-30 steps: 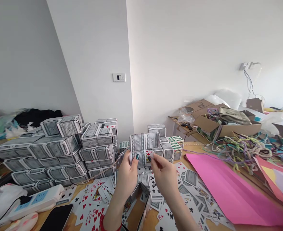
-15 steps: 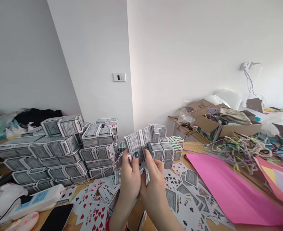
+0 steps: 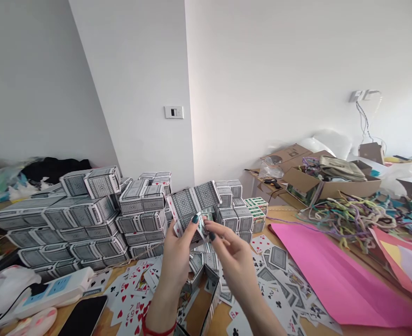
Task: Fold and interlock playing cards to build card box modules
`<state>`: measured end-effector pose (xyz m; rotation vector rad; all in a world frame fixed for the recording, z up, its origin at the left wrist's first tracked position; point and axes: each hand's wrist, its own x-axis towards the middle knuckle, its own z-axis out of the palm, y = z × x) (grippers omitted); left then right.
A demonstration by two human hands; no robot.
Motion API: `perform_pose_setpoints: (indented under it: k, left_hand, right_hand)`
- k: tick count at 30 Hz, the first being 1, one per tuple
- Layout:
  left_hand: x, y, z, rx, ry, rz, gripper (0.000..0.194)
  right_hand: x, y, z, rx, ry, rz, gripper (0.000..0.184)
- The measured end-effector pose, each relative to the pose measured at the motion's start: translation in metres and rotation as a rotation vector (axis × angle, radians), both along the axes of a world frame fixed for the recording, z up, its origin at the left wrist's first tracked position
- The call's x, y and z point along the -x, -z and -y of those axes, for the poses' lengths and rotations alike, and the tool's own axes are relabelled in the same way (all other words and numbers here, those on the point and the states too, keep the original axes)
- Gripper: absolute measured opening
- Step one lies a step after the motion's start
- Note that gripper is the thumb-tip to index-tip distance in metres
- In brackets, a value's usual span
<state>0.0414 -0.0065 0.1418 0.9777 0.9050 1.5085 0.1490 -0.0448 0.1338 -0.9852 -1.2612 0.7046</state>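
In front of me, tilted in the air, is a block of folded playing cards (image 3: 206, 195) with grey patterned backs. My left hand (image 3: 178, 252) grips its lower left part, thumb with dark teal nail pressed on the front. My right hand (image 3: 232, 247) has its thumb and forefinger closed at the lower right edge, by a shiny, bent card flap. Exactly what those fingertips pinch is partly hidden. Under my wrists, an open-topped frame made of cards (image 3: 211, 280) rests on the table.
Stacked card blocks (image 3: 87, 210) rise at left, with more blocks (image 3: 236, 217) behind my hands. Loose playing cards (image 3: 278, 256) cover both sides. A phone (image 3: 83, 317) and power strip (image 3: 55, 291) lie left; pink paper (image 3: 325, 275), yarn (image 3: 349, 217) and a cardboard box (image 3: 349, 189) lie right.
The card block has shifted left and turned to show more of its front. My hands have moved apart, the right drawing rightward, uncovering the card frame below.
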Motion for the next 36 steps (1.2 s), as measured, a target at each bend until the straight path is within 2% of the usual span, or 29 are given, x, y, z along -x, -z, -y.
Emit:
perform_pose_setpoints:
  k: [2, 5, 8, 10, 13, 19, 25, 36]
  left_hand:
    - [0.002, 0.001, 0.000, 0.016, 0.052, -0.020, 0.039]
    - [0.001, 0.002, 0.001, 0.025, 0.118, -0.045, 0.036]
    - [-0.002, 0.003, 0.002, 0.047, 0.172, -0.059, 0.037]
    - [-0.006, 0.002, 0.003, 0.053, 0.169, -0.072, 0.038]
    - [-0.010, 0.001, 0.005, 0.026, 0.110, -0.107, 0.035]
    - [-0.015, -0.002, 0.009, -0.098, -0.008, -0.244, 0.025]
    - [-0.016, 0.001, 0.006, -0.102, -0.085, -0.287, 0.032]
    - [-0.012, 0.001, 0.010, -0.093, -0.131, -0.188, 0.015]
  right_hand:
    - [-0.011, -0.003, -0.005, 0.144, -0.046, -0.116, 0.027]
    - [-0.023, -0.001, -0.013, 0.290, -0.261, -0.212, 0.032]
    - [-0.026, 0.004, -0.018, 0.363, -0.478, -0.297, 0.034]
    - [-0.025, 0.007, -0.021, 0.368, -0.532, -0.340, 0.035]
    - [-0.022, 0.009, -0.022, 0.350, -0.495, -0.345, 0.035]
    - [-0.018, 0.009, -0.023, 0.279, -0.256, -0.193, 0.037]
    - [-0.011, 0.012, -0.021, 0.234, -0.142, -0.022, 0.034]
    - [-0.006, 0.017, -0.018, 0.163, -0.168, 0.004, 0.031]
